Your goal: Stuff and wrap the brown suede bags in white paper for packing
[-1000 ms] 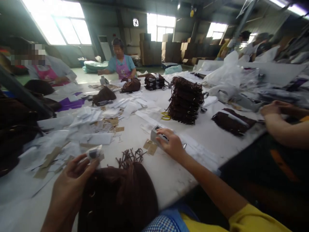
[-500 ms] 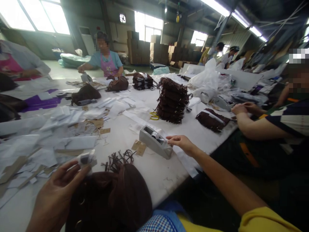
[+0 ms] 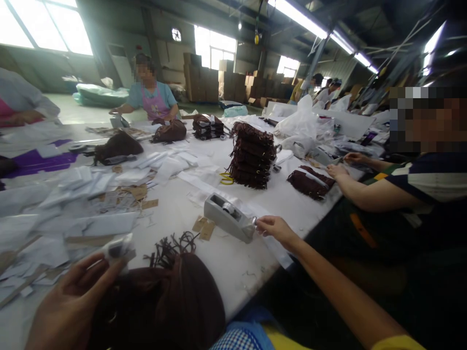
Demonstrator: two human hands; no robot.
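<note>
Between the thumb and fingers of my left hand (image 3: 73,296) is a small packet in clear plastic (image 3: 119,247) with something dark inside. It is held over the edge of a dark brown fringed bag (image 3: 189,296), which lies in front of me with its tassels pointing away. My right hand (image 3: 279,231) pinches the end of a strip of clear tape (image 3: 254,221) just past the cutting edge of a grey tape dispenser (image 3: 226,216). Two brown card tags (image 3: 205,227) lie beside the dispenser.
A tall stack of folded brown fringed bags (image 3: 251,155) stands beyond the dispenser, with yellow-handled scissors (image 3: 226,179) beside it. Paper and plastic sleeves (image 3: 91,218) cover the left side. Co-workers sit across the table and close on the right, one arm (image 3: 359,187) on the edge.
My right hand has drawn back from the dispenser's front, towards me and to the right, pulling the tape out. My left hand keeps the packet. The camera view has shifted slightly.
</note>
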